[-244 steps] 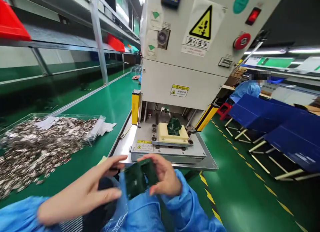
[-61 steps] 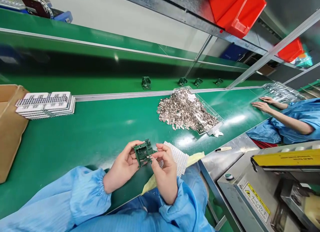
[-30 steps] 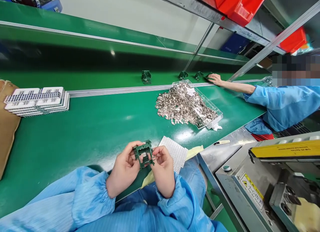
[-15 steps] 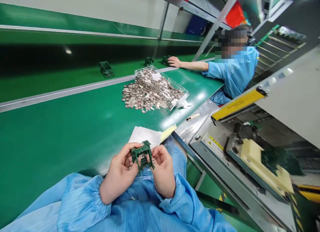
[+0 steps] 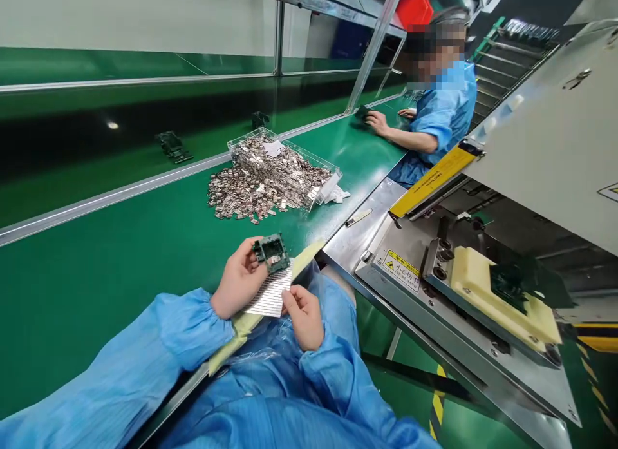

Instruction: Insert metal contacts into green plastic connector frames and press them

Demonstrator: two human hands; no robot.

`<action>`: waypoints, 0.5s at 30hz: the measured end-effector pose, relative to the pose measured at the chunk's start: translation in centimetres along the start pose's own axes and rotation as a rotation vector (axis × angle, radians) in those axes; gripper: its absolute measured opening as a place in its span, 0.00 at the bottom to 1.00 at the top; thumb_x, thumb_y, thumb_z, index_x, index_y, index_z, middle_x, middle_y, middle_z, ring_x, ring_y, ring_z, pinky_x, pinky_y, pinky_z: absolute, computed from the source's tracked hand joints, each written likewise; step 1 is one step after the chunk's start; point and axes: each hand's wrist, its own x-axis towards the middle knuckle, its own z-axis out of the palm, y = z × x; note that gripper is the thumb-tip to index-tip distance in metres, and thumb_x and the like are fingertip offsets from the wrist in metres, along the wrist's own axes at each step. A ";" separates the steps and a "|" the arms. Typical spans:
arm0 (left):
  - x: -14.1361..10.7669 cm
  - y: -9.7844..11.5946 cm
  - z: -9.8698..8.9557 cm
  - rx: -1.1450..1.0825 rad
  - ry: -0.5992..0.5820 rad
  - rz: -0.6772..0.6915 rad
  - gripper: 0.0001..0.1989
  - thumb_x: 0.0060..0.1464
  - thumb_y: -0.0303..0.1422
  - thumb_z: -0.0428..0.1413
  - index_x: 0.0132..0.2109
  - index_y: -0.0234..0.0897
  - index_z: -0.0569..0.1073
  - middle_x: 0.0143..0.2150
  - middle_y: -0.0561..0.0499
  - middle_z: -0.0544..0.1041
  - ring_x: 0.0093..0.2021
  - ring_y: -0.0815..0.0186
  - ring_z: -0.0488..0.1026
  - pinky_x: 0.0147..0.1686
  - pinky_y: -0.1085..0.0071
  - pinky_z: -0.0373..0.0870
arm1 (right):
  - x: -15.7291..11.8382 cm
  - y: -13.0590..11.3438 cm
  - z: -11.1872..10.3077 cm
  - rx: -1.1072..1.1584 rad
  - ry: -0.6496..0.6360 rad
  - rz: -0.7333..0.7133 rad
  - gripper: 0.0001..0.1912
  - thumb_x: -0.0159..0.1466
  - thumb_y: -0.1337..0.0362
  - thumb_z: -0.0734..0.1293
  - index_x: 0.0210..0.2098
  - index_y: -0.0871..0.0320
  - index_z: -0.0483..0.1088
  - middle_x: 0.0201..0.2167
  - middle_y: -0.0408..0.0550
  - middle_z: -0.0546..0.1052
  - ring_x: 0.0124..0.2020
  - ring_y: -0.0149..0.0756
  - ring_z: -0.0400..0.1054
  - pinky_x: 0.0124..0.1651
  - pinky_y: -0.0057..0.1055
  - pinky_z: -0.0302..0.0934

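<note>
My left hand is closed on a dark green frame-like part, held above the near table edge. Just below the part lies a white sheet with dark stripes, on yellow material along the edge. My right hand is at the sheet's right corner, thumb and finger pinched together there; whether anything small is between them is too small to tell. Farther off, a heap of small silvery metal pieces spills from a clear tray onto the green table.
Two more green parts lie behind the metal rail. A co-worker in blue reaches onto the table's far end. At right stands a machine with a cream fixture. A marker lies on the metal ledge.
My hands have moved apart; my right hand has left the green part and lowered to the striped sheet. The co-worker has drawn a green part nearer. The view has shifted.
</note>
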 end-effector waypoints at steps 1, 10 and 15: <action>-0.3 -0.3 0.0 0.029 -0.011 0.003 0.20 0.46 0.33 0.60 0.47 0.34 0.66 0.36 0.50 0.75 0.37 0.67 0.74 0.37 0.74 0.71 | -0.3 0.2 0.3 0.004 0.003 -0.005 0.20 0.60 0.47 0.67 0.26 0.59 0.70 0.19 0.42 0.70 0.22 0.30 0.62 0.28 0.26 0.60; -0.5 0.2 -0.4 0.224 0.004 0.003 0.19 0.48 0.35 0.57 0.48 0.36 0.68 0.36 0.49 0.77 0.35 0.65 0.76 0.36 0.74 0.74 | -1.2 1.9 0.8 -0.081 0.086 -0.118 0.23 0.64 0.47 0.61 0.24 0.59 0.67 0.20 0.43 0.66 0.23 0.30 0.58 0.28 0.27 0.55; -0.9 -0.5 -0.8 0.324 0.061 0.102 0.15 0.47 0.40 0.57 0.43 0.42 0.71 0.34 0.53 0.80 0.31 0.62 0.79 0.29 0.74 0.76 | -2.2 5.3 0.4 -0.266 0.135 -0.134 0.27 0.65 0.46 0.57 0.20 0.58 0.66 0.16 0.42 0.63 0.19 0.31 0.59 0.24 0.27 0.53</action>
